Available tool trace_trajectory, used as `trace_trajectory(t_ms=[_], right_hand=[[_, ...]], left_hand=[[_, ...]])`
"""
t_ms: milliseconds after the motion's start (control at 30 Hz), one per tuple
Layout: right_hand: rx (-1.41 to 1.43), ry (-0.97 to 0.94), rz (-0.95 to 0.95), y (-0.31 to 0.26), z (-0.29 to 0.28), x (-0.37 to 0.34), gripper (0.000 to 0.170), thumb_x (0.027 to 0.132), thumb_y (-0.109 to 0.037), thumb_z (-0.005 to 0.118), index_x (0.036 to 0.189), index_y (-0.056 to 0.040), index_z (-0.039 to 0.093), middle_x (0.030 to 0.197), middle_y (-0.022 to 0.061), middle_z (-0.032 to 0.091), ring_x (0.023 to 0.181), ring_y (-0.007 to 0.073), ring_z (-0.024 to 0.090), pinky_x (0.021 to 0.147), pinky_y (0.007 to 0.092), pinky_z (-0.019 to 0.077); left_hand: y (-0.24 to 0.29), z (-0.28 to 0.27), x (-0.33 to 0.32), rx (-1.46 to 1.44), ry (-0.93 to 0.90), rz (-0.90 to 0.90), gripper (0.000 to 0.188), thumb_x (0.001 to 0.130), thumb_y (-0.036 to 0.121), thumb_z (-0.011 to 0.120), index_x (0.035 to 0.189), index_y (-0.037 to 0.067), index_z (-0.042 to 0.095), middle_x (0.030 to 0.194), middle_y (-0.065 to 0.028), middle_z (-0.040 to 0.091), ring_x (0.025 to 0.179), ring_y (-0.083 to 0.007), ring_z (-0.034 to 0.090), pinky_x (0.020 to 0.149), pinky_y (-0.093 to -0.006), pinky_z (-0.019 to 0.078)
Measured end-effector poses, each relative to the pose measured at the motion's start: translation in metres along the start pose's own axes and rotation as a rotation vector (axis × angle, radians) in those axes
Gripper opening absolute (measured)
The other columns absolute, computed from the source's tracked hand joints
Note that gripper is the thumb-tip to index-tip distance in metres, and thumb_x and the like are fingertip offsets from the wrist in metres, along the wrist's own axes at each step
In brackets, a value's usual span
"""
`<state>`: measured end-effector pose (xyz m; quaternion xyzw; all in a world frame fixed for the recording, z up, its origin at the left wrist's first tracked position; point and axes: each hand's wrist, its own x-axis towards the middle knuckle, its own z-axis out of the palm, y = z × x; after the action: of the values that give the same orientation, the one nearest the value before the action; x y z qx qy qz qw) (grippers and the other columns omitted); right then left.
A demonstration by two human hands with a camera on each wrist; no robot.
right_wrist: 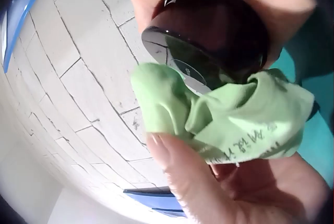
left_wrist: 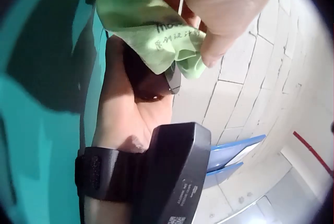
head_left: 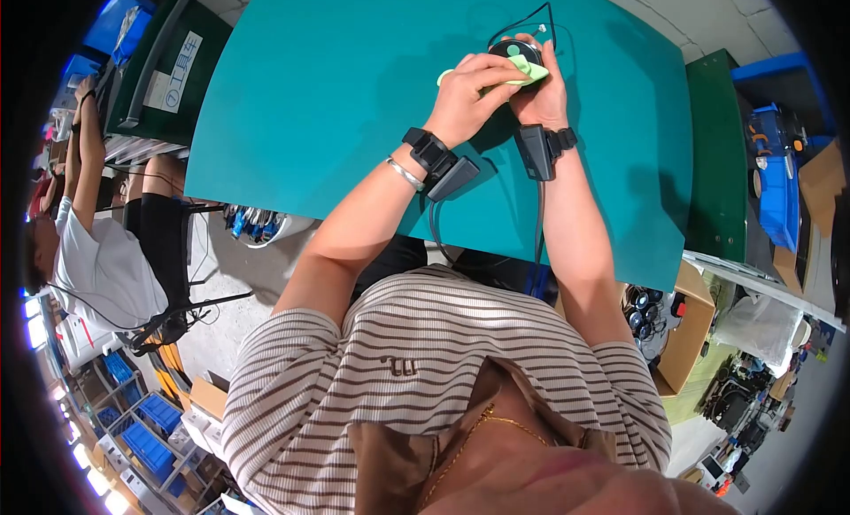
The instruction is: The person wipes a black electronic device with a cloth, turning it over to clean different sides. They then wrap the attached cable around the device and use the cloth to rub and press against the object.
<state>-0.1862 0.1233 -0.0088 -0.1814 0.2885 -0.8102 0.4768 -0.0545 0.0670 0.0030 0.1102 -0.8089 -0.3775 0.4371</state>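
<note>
My left hand (head_left: pixel 465 97) pinches a light green cloth (left_wrist: pixel 151 31) between thumb and fingers, pressing it on a round black device (right_wrist: pixel 209 26). Dark printed characters show on the cloth. My right hand (head_left: pixel 547 97) grips the device from the side and below, fingers curled round its body. The device has a glossy, reflective flat face, partly covered by the cloth. A thin black cable (head_left: pixel 550 19) loops on the table just beyond my hands. Each wrist wears a black strapped camera unit, such as the right one (left_wrist: pixel 175 172).
Both hands are over the far part of a teal tabletop (head_left: pixel 310 99). On the left, another person (head_left: pixel 106 267) in a white shirt sits near a dark green cabinet (head_left: pixel 164 63). Blue bins (head_left: pixel 779 201) stand at the right. A cardboard box (head_left: pixel 686 338) is at the lower right.
</note>
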Motion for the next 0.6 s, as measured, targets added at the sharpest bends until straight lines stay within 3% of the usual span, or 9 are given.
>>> trace_trajectory(t_ms=[167,233,367,433,600], right_hand=[[-0.025,-0.072,0.037,0.002,0.004,-0.002,0.041,0.099,-0.044,0.044,0.11,-0.0063,0.057,0.104,0.0068,0.062,0.095,0.0188,0.061,0.08,0.033,0.0508],[-0.048,-0.074,0.041,0.003,0.002,-0.001,0.041,0.099,-0.044,0.044,0.11,-0.0063,0.057,0.104,0.0063,0.062,0.094,0.0183,0.061,0.08,0.0326,0.0509],[-0.062,-0.055,0.043,0.004,0.002,-0.001,0.041,0.099,-0.044,0.043,0.11,-0.0069,0.057,0.102,0.0051,0.063,0.093,0.0171,0.061,0.079,0.0318,0.051],[-0.057,-0.043,0.042,0.003,0.002,-0.002,0.041,0.099,-0.044,0.043,0.11,-0.0071,0.057,0.102,0.0051,0.063,0.093,0.0171,0.061,0.079,0.0318,0.0511],[-0.076,-0.062,0.053,0.004,0.002,-0.003,0.04,0.099,-0.044,0.043,0.11,-0.0073,0.057,0.101,0.0054,0.062,0.091,0.0176,0.062,0.076,0.0316,0.0526]], left_hand=[[0.004,0.002,0.002,0.047,0.016,0.018,0.016,0.08,0.009,0.071,0.095,0.01,0.072,0.1,-0.0042,0.065,0.087,-0.0211,0.061,0.077,-0.0326,0.0517],[0.012,0.001,0.003,-0.05,0.103,-0.205,0.015,0.079,0.009,0.072,0.093,0.01,0.072,0.098,-0.0035,0.064,0.086,-0.0206,0.062,0.076,-0.0329,0.0517],[0.007,0.0,0.001,-0.03,0.078,-0.171,0.015,0.079,0.012,0.073,0.093,0.01,0.072,0.096,-0.0031,0.062,0.088,-0.0197,0.061,0.076,-0.0323,0.0511],[0.002,0.002,0.001,0.065,0.064,-0.005,0.015,0.079,0.015,0.073,0.094,0.011,0.072,0.096,-0.0035,0.062,0.091,-0.0192,0.06,0.077,-0.0318,0.0504],[0.001,0.003,0.0,0.062,0.049,-0.059,0.015,0.078,0.018,0.074,0.09,0.01,0.07,0.094,-0.004,0.062,0.09,-0.0212,0.058,0.077,-0.033,0.0491]])
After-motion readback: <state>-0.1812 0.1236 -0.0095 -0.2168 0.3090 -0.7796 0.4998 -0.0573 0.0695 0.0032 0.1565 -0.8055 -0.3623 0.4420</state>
